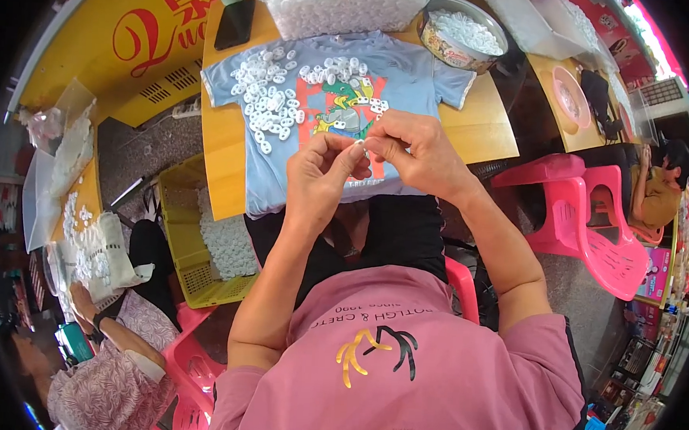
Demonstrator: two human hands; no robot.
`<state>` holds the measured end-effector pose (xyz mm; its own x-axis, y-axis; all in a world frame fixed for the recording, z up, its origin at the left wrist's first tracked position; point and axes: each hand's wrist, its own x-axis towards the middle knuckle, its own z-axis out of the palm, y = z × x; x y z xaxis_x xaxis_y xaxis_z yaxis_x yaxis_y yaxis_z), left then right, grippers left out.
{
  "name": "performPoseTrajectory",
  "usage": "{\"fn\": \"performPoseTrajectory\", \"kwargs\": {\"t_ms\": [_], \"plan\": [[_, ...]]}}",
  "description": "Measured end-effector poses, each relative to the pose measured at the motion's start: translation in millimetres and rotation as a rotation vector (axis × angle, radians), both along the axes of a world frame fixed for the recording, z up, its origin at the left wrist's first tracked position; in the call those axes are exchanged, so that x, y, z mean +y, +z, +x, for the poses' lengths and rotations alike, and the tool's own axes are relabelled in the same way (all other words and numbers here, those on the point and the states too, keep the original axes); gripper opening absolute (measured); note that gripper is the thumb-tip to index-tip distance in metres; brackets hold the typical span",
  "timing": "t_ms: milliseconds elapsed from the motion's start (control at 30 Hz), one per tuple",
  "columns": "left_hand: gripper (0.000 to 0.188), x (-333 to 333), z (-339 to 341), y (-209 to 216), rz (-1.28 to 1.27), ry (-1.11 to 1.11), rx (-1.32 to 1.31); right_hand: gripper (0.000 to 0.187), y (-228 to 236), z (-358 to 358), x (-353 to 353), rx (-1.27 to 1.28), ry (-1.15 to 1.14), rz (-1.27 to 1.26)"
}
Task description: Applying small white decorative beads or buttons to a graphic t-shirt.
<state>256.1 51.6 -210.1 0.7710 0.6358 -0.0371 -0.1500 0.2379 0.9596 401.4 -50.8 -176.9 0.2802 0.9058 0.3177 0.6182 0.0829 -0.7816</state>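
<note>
In front of me a blue T-shirt (265, 176) with a dinosaur print lies spread over the table, its hem hanging past the near edge. My left hand (322, 175) and my right hand (419, 150) meet above its lower part. Thumbs and forefingers of both pinch one small white piece (361, 143), mostly hidden by the fingertips. A heap of white oval plastic pieces (269, 98), each with dark spots or holes, covers the shirt's left side. A smaller cluster of white pieces (332, 71) rests near the neckline, and a few lie beside my right hand.
A clear tub (335, 20) and a round tin (456, 56), both full of white pieces, stand at the back, beside a dark phone (235, 24). A yellow crate (174, 233) is on the floor at left. Co-workers sit left (114, 382) and right (657, 188), by pink chairs (582, 216).
</note>
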Motion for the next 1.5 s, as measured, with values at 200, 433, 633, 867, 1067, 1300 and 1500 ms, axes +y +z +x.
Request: {"fn": "performPoseTrajectory", "kwargs": {"t_ms": [200, 433, 633, 867, 1067, 1300, 1500], "plan": [[0.014, 3.3, 8.8, -15.9, 0.013, -0.022, 0.027, 0.011, -24.5, 8.4, 3.2, 0.210, -0.025, -0.141], [0.017, 9.7, 0.7, -7.7, -0.076, -0.132, 0.096, 0.011, -13.0, 16.9, -1.5, -0.137, 0.123, 0.037], [0.014, -2.2, 1.4, -1.5, 0.007, -0.104, 0.064, 0.014, -2.9, 12.9, -12.8, 0.106, 0.095, -0.084], [0.012, -10.8, 21.0, -24.5, 0.051, -0.068, 0.034, 0.018, -42.4, 15.2, -19.0, 0.748, 0.000, -0.121], [0.016, 1.7, 24.3, -11.8, 0.011, -0.166, 0.088, 0.017, -13.0, 20.5, -27.5, 0.345, 0.001, -0.091], [0.017, -0.1, 19.5, -10.3, 0.010, -0.235, 0.058, 0.013, -16.4, 17.9, -26.4, -0.095, -0.006, 0.153], [0.017, -9.4, 19.3, -8.9, 0.128, -0.150, 0.084, 0.011, -19.7, 6.0, -27.2, 0.012, -0.091, 0.098]]}}
